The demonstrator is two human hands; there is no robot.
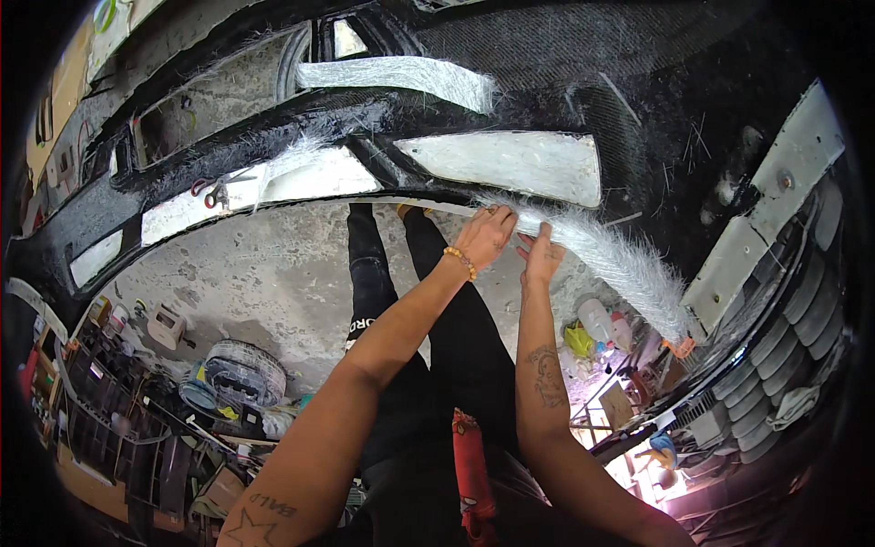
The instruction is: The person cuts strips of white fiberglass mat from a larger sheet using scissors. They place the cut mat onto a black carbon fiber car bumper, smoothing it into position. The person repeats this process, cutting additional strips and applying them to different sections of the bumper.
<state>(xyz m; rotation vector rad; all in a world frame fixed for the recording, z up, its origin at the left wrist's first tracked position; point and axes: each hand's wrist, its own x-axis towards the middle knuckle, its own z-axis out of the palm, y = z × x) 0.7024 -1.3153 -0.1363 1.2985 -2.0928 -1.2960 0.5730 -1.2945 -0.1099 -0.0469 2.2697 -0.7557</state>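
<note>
A strip of white glass-fibre matting [620, 260] with frayed strands lies along the near rim of a large black moulded part [510, 114], which looks like a car bumper. My left hand [488, 235], a beaded bracelet at its wrist, pinches the strip's left end at this rim. Close beside it, my right hand [542, 253] has its fingers bent on the strip's lower edge. Farther off, a second strip of matting [401, 77] rests on the part. Scissors [213, 195] lie on a white panel [314, 175] at the left.
Beneath the part is a worn concrete floor [273, 264]. A tyre [244, 372] and a beige container [166, 325] stand at the lower left. Bottles and bags [597, 324] are on the floor at right. Stacked grey curved pieces [775, 374] rise at the far right.
</note>
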